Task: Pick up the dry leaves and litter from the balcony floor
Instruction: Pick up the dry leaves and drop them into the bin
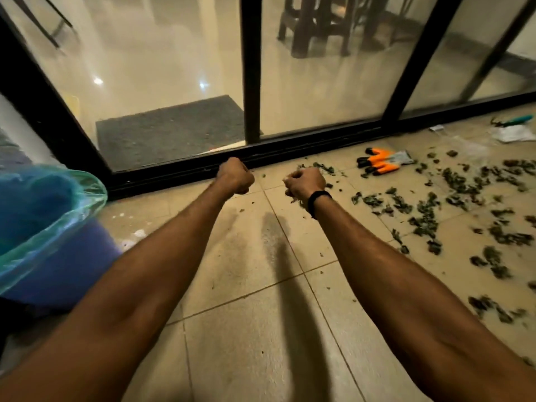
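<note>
Scattered dry dark-green crumpled leaves [423, 220] lie on beige tiled floor [261, 314], 3 to 4 o'clock of right hand [304, 182], which grips a few; left hand [235, 177] clenched, contents hidden, farther away.

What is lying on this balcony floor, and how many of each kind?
Bin with bag: 1
Glove heap, orange-tipped: 1
Teal-handled tool: 1
White papers: 2
Dry leaves: too many to count
Total, leaves aside: 5
</note>
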A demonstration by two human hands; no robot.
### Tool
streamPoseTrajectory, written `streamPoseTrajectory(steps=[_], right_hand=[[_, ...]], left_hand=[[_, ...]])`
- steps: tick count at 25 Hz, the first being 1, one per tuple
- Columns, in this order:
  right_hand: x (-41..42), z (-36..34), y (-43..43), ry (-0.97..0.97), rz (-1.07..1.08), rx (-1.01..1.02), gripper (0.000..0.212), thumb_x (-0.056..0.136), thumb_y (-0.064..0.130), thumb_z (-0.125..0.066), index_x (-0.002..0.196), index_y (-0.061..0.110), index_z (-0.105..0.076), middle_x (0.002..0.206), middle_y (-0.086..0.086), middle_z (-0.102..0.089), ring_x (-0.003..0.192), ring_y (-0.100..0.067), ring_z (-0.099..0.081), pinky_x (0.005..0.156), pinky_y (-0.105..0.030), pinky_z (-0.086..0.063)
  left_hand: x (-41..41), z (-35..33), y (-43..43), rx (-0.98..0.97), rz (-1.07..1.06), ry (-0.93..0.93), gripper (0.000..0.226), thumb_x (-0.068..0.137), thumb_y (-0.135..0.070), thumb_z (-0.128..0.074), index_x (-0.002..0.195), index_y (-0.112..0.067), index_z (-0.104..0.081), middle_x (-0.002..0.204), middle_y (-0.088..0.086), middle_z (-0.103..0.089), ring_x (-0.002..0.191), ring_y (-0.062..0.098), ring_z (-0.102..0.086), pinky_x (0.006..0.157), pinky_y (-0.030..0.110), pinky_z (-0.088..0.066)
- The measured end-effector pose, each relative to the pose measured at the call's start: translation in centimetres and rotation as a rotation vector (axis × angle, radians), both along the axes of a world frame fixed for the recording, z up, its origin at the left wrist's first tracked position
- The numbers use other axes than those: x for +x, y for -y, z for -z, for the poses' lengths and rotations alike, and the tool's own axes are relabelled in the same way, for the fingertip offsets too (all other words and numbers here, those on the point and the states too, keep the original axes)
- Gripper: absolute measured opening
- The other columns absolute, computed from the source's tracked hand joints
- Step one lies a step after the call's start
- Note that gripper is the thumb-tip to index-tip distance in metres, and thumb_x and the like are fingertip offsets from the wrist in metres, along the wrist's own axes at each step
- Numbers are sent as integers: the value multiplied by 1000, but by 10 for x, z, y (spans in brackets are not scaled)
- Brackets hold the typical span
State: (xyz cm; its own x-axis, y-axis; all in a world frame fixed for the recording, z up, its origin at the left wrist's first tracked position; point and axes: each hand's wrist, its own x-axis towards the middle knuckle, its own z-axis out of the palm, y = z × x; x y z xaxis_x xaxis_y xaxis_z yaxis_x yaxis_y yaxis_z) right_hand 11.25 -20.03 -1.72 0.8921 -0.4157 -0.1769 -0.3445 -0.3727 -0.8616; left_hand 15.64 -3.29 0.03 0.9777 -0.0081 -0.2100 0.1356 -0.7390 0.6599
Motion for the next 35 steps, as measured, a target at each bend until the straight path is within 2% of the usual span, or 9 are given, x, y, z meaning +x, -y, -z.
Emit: streamPoseTrajectory(steps=[3, 7, 11, 16, 19, 23, 27, 32, 35], right_hand=[[-29, 39, 57, -142, 15, -127, 11, 88, 13, -71, 92, 2, -73, 88, -13, -73, 77, -24, -71, 73, -34, -60], [-68, 90, 100, -284, 57, -292, 10, 87, 13, -71, 94, 7, -76, 95, -11, -74, 92, -28, -69, 86, -37, -57], [-107, 112, 124, -198, 309, -346, 23, 95, 7, -55, 114, -2, -65, 119, -21, -62, 109, -36, -56, 96, -45, -46], [-152, 118, 168, -126, 508, -344, 35, 98, 16, -55, 133, 7, -55, 130, -17, -47, 116, -31, -51, 91, -30, -40], [-170, 131, 185, -227, 325, -379, 47, 95, 27, -61, 139, 13, -51, 137, -17, -43, 122, -33, -48, 101, -33, -40], [-170, 148, 184, -288, -17, -657, 26, 95, 23, -57, 116, 11, -67, 118, -16, -57, 112, -35, -54, 90, -32, -42], [-152, 140, 179, -225, 100, -612, 25, 95, 11, -50, 104, 7, -73, 107, -12, -65, 102, -29, -60, 88, -31, -49], [-134, 123, 223, -237, 532, -424, 18, 89, 10, -63, 101, 3, -75, 106, -16, -70, 99, -29, -63, 87, -31, -51], [-132, 130, 243, -293, 449, -435, 16, 91, 7, -62, 100, 5, -75, 106, -14, -69, 103, -29, -62, 90, -33, -50]], left_hand=[[-18, 64, 28, 139, 144, -77, 13, 85, -14, -71, 91, -2, -74, 89, 15, -75, 79, 27, -72, 76, 39, -62], [-66, 126, 65, 195, 412, -88, 25, 92, -22, -69, 113, -8, -69, 114, 11, -69, 103, 26, -64, 84, 32, -51], [-94, 155, 96, 117, 546, -26, 34, 94, -24, -67, 123, -7, -64, 118, 14, -67, 108, 28, -61, 83, 29, -44], [-111, 166, 127, 108, 660, 56, 48, 92, -24, -69, 136, -9, -56, 125, 16, -57, 113, 29, -57, 90, 30, -43], [-113, 166, 141, 124, 689, 70, 48, 91, -21, -70, 135, -9, -56, 127, 18, -54, 114, 31, -57, 91, 32, -44], [-115, 169, 150, 153, 731, 122, 38, 96, -17, -63, 132, -7, -59, 126, 19, -56, 111, 32, -57, 88, 32, -45], [-109, 171, 152, 106, 665, 141, 35, 95, -13, -61, 130, -8, -61, 124, 17, -59, 106, 28, -61, 90, 32, -48], [-87, 169, 152, 78, 563, 198, 33, 98, -17, -58, 130, -8, -59, 121, 16, -58, 107, 28, -58, 90, 33, -45], [-79, 169, 172, 46, 595, 230, 34, 98, -17, -58, 131, -7, -57, 120, 17, -58, 107, 29, -58, 90, 35, -45]])
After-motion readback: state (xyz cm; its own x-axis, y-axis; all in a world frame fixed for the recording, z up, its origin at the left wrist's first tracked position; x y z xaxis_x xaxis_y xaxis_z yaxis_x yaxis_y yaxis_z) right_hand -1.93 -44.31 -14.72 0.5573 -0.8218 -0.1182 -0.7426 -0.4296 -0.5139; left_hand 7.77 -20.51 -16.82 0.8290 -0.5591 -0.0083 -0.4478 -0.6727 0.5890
